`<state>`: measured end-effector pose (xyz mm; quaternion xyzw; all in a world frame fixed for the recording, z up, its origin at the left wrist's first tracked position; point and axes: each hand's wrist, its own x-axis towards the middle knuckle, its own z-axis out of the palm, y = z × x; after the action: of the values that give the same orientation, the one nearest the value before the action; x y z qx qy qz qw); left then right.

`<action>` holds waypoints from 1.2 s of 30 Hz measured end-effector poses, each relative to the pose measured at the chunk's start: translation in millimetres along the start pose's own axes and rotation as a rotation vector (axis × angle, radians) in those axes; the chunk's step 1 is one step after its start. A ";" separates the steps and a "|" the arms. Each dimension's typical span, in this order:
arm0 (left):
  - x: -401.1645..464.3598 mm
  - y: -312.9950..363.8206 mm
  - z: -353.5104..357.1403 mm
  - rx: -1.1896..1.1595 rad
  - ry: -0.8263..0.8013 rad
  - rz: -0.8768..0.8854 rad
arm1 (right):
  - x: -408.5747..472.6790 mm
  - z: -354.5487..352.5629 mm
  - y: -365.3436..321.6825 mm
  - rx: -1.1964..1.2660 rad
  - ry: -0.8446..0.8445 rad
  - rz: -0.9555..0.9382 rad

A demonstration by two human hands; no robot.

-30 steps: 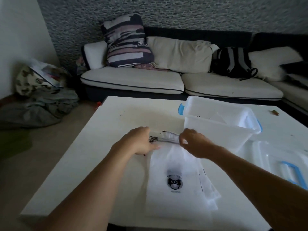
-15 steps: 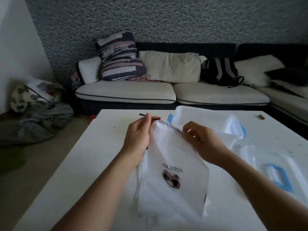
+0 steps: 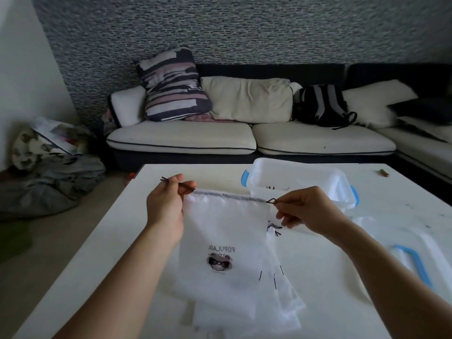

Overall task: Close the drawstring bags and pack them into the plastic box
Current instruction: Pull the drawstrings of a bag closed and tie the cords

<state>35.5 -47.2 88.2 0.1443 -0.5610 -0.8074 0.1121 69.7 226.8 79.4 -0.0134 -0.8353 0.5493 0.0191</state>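
A white translucent drawstring bag (image 3: 221,231) with a printed logo hangs upright over the white table (image 3: 105,241), its top hem stretched flat. My left hand (image 3: 166,204) pinches the dark drawstring at the hem's left end. At the right end my right hand (image 3: 303,209) pinches the string's small loop. Under the hanging bag lies a pile of more white bags (image 3: 274,302). The clear plastic box (image 3: 300,182) with blue clips stands open behind my right hand.
The box's clear lid (image 3: 413,260) with a blue handle lies at the table's right. A small brown object (image 3: 384,172) sits near the far right edge. A sofa (image 3: 195,135) with cushions and a backpack stands behind the table. Clothes are heaped on the floor (image 3: 49,177) at left.
The bag went from lying flat on the table to hanging upright. My hands have spread apart along its hem, each now pinching a drawstring end.
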 end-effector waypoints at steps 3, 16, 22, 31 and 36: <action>5.5 1.5 -4.6 -0.038 0.024 -0.003 | 4.7 -8.7 0.9 -0.238 0.066 -0.026; 59.9 24.1 -54.8 -0.750 0.135 -0.233 | 22.5 -20.6 0.3 1.407 0.178 0.134; 62.4 31.7 -51.5 -0.700 0.081 -0.150 | 30.3 -19.9 -2.6 1.471 0.293 0.114; -23.8 16.7 19.5 0.008 -0.392 0.012 | -9.0 22.5 -43.7 0.589 -0.173 -0.028; -54.6 -0.9 33.0 0.158 -0.608 0.153 | -25.1 22.5 -65.7 0.534 -0.211 -0.263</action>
<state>74.6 0.7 104.1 -0.1379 -0.6388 -0.7568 -0.0119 93.6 179.0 130.3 0.1573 -0.6533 0.7405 0.0063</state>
